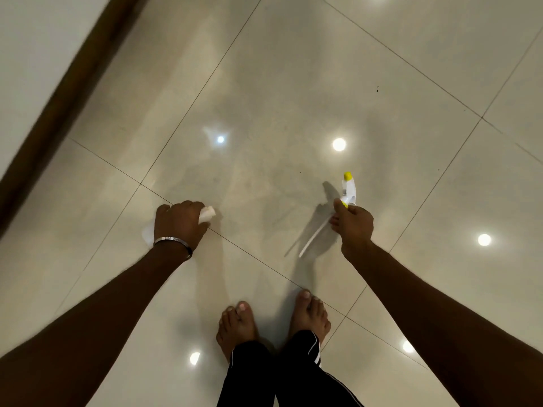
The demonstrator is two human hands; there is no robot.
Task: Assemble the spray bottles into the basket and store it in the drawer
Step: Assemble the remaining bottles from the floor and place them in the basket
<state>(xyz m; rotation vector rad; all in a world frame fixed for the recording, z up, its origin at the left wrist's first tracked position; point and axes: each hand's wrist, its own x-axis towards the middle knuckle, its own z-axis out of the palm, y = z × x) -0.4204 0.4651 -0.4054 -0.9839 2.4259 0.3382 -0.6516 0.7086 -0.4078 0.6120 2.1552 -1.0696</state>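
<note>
No brand or label shows on either plastic part; the only writing is an engraving on the bangle (172, 241) at the left wrist, too small and blurred to read. The left hand (179, 223) hangs knuckles-up over the floor (264, 83), its fingers curled round a pale bottle (207, 215); the bottle's neck pokes out past the fingers toward the middle of the view, and its translucent body shows behind the wrist. The right hand (354, 223) is held out at about the same height, well apart from the left, gripping a white sprayer (349, 190) at its base. The sprayer's yellow nozzle (348, 176) points away from the person, and its thin dip tube (313, 240) hangs free, slanting down toward the person's left below the fist. Both forearms reach in from the lower corners, bare. The bottle and the sprayer are apart, one in each hand, both held in the air above the glossy tiles. Below them stand two bare feet (273, 321) under dark trouser legs with a white side stripe. Round ceiling lights reflect in the tiles, and a dark brown skirting (58, 110) runs along a white wall at the upper left.
</note>
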